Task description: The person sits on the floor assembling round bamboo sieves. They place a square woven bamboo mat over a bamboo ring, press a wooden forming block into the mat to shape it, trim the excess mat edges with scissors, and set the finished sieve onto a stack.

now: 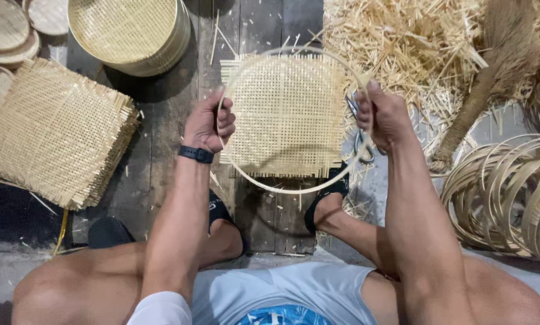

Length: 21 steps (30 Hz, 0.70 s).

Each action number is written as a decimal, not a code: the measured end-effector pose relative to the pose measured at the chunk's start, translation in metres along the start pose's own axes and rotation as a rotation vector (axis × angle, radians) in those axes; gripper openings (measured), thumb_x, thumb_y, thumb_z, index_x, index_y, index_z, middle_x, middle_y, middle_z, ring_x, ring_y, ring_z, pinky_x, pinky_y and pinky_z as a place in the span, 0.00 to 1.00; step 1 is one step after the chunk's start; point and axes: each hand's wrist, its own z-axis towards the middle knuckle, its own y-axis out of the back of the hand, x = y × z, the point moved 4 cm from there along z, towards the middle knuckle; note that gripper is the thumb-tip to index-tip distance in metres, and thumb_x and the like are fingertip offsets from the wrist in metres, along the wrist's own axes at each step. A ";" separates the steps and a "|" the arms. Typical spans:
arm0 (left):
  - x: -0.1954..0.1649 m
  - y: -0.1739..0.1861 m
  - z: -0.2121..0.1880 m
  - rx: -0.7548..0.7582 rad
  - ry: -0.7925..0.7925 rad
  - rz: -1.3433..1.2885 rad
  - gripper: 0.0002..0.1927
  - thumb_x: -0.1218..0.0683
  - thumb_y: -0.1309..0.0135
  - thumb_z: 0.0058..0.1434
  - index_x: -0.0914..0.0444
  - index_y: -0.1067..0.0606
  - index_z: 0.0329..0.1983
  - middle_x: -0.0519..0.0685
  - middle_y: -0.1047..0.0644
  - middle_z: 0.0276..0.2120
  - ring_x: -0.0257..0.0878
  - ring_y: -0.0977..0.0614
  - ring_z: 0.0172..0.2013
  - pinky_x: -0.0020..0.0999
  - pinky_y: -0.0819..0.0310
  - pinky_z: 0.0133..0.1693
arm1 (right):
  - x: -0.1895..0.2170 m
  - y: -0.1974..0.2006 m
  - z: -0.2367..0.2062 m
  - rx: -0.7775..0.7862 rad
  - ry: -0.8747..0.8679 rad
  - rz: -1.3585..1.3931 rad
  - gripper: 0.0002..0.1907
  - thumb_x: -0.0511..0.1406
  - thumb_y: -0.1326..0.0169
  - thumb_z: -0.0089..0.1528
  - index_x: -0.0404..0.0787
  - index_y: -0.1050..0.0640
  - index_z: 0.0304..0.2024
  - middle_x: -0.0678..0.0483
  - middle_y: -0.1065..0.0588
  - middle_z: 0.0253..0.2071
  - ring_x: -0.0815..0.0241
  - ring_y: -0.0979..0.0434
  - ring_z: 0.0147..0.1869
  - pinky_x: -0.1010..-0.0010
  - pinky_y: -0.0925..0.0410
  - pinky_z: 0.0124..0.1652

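Wood floor; hands [208, 125] gripping hoop [282, 186]

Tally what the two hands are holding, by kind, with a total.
Bamboo hoop: 1, gripped by the left hand and the right hand
Square woven mat: 1, held under the hoop
Scissors: 1, in the right hand
Total: 3

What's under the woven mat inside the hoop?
Below the woven mat lie dark floor planks and straw scraps. The floor directly beneath is covered, apart from dim gaps in the weave.
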 end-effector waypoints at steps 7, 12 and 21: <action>0.032 0.045 0.027 -0.286 -0.326 -0.038 0.11 0.49 0.39 0.65 0.62 0.22 0.37 0.44 0.26 0.22 0.30 0.29 0.19 0.25 0.37 0.18 | -0.056 0.006 0.034 -0.119 0.175 -0.359 0.11 0.30 0.40 0.62 0.35 0.21 0.47 0.56 0.20 0.33 0.66 0.21 0.33 0.75 0.29 0.30; 0.033 0.080 0.068 -0.474 -0.607 0.743 0.19 0.58 0.35 0.56 0.62 0.19 0.51 0.49 0.15 0.41 0.34 0.14 0.36 0.27 0.19 0.36 | -0.109 0.017 0.082 -0.182 0.325 -0.623 0.17 0.27 0.36 0.57 0.34 0.18 0.50 0.55 0.22 0.31 0.67 0.25 0.32 0.76 0.31 0.33; 0.041 0.089 0.086 -0.570 -0.575 1.263 0.17 0.59 0.35 0.49 0.59 0.16 0.44 0.53 0.15 0.32 0.40 0.14 0.32 0.34 0.21 0.39 | -0.140 0.029 0.093 -0.264 0.296 -0.789 0.17 0.32 0.33 0.55 0.40 0.15 0.47 0.53 0.17 0.33 0.67 0.19 0.33 0.73 0.27 0.38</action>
